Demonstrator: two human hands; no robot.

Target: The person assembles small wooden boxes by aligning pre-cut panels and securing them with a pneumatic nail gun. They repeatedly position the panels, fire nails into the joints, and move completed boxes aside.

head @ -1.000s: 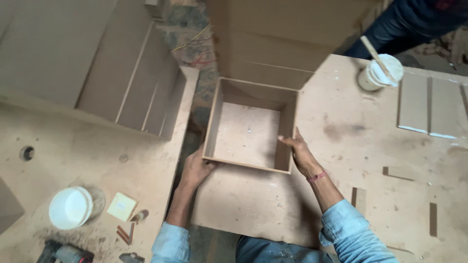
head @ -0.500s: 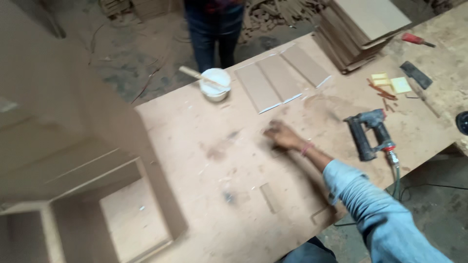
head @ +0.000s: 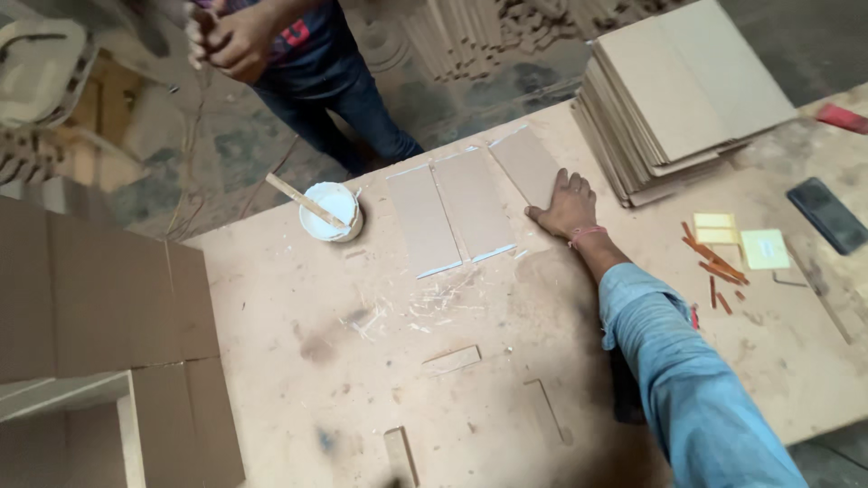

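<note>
Panel under hand: a flat brown board panel (head: 527, 163) lies on the far part of the workbench, rightmost of a row of three, tilted a little against the bench edge
Right hand (head: 565, 204): lies palm down with fingers spread flat on the near right corner of that panel; it clasps nothing, only presses or rests on the board; a thin pink band circles the wrist and a light blue sleeve (head: 687, 380) runs back to the near right
Left hand: out of sight, so its hold cannot be told
Neighbouring panels: two more panels (head: 449, 215) lie side by side just left of the first, with white glue along their near edges
Glue pot: a white tub (head: 331, 211) stands left of the panels with a flat wooden stick (head: 303, 201) resting across it
Board stack: a tall pile of cut boards (head: 674, 95) sits just right of the hand, at the far right
Small things right: yellow note pads (head: 741, 238), thin red-brown sticks (head: 714, 262) and a dark flat block (head: 827, 215) lie near the right edge
Workbench (head: 298, 298): pale fibreboard, smeared with glue and scrapings near the middle, with small offcut strips nearer
Box: an open brown board box (head: 108, 361) fills the near left
Other person: someone in dark jeans (head: 339, 90) stands beyond the far edge, hands together near the chest
</note>
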